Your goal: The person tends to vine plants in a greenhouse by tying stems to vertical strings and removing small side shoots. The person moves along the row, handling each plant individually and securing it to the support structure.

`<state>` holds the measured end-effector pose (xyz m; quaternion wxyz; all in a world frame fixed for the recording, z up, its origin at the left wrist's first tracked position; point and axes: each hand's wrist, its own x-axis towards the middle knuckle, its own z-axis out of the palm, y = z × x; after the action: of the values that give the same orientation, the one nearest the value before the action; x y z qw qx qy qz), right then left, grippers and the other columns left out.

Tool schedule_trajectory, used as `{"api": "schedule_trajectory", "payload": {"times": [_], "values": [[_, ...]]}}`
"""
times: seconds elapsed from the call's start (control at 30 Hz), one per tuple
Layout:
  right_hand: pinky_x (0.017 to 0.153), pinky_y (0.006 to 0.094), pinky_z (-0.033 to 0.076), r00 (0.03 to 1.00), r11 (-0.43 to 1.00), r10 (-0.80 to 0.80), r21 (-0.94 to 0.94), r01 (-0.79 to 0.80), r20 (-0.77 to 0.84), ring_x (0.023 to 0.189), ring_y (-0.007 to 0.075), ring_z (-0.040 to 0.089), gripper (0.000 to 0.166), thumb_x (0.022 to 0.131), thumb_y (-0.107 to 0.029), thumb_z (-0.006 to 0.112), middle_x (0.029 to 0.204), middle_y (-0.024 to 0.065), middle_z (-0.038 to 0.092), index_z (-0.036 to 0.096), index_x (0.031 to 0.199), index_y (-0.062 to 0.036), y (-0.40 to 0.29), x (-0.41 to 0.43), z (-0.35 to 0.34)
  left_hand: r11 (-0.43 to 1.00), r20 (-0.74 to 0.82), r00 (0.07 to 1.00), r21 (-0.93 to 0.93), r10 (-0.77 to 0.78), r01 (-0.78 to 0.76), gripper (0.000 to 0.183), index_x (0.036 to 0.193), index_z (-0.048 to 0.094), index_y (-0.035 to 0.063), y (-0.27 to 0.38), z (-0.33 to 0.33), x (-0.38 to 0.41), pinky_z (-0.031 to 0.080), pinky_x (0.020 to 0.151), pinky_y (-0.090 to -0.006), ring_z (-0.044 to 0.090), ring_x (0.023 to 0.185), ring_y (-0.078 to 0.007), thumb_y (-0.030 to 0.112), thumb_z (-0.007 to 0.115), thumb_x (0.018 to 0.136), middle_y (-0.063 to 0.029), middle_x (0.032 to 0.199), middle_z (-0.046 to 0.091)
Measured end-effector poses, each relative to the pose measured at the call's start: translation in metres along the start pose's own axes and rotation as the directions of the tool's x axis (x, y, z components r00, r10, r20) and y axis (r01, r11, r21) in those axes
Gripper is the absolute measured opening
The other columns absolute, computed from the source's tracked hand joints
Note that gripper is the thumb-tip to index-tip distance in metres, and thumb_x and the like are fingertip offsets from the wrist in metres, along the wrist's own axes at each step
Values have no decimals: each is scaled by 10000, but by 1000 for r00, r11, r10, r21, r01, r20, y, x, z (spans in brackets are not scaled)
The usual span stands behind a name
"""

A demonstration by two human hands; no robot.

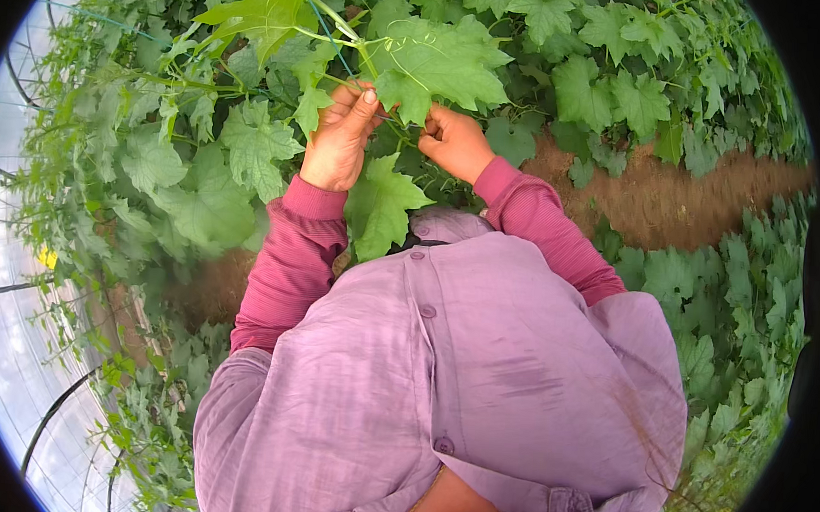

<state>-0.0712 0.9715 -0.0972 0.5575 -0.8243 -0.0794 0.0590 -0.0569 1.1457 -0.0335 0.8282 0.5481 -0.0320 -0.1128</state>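
Observation:
A climbing vine with broad lobed leaves stands in front of me. Blue twine slants down beside its pale green stem. My left hand pinches the twine against the stem between thumb and fingers. My right hand is closed at the other side, its fingertips partly behind a large leaf. A thin stretch of the twine runs between the two hands, below that leaf. Curly tendrils lie over the leaf. Another leaf hangs under my hands, near my chest.
Dense vine foliage surrounds me on both sides. Bare brown soil shows to the right between plant rows. At the left rises a translucent greenhouse cover with dark curved hoops. More twine crosses the upper left.

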Motion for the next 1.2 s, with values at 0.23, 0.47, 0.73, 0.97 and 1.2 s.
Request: {"api": "schedule_trajectory", "payload": {"times": [0.23, 0.47, 0.73, 0.97, 1.2], "values": [[482, 246, 456, 892, 850, 360, 297, -434, 272, 521, 102, 531, 235, 882, -211, 551, 779, 65, 630, 564, 1012, -16, 37, -1, -12, 991, -90, 992, -90, 87, -95, 127, 1010, 519, 95, 24, -22, 3, 495, 834, -386, 600, 948, -236, 175, 538, 913, -96, 1009, 608], [419, 233, 380, 964, 913, 122, 356, -202, 235, 495, 82, 491, 314, 877, -292, 578, 707, 43, 589, 541, 1060, -40, 24, 26, 28, 976, 54, 983, -139, 174, -166, 154, 1047, 540, 79, 47, -6, -6, 494, 859, -408, 555, 1010, -233, 167, 484, 933, -97, 1041, 579], [384, 200, 252, 887, 764, 128, 526, -373, 444, 412, 37, 369, 275, 874, -296, 568, 590, 30, 552, 627, 960, -42, -23, 29, -18, 967, 62, 965, -42, 254, -252, 191, 1085, 505, 44, 68, -2, -7, 497, 839, -398, 565, 941, -244, 148, 496, 925, -116, 999, 573], [549, 255, 428, 966, 960, 13, 266, -83, 257, 593, 96, 574, 185, 781, -162, 557, 635, 36, 621, 619, 877, -15, -23, 46, -25, 960, 145, 950, 0, 275, -278, 209, 1117, 502, 44, 78, 13, -1, 480, 876, -415, 550, 997, -250, 127, 480, 926, -111, 1031, 569], [585, 287, 437, 998, 984, 55, 168, -62, 44, 614, 136, 562, 218, 746, -166, 594, 690, 46, 601, 572, 916, -30, -7, 34, -34, 965, 130, 957, -3, 260, -262, 204, 1102, 500, 46, 75, 23, 9, 469, 889, -415, 543, 1003, -257, 146, 493, 925, -115, 1032, 561]]}}
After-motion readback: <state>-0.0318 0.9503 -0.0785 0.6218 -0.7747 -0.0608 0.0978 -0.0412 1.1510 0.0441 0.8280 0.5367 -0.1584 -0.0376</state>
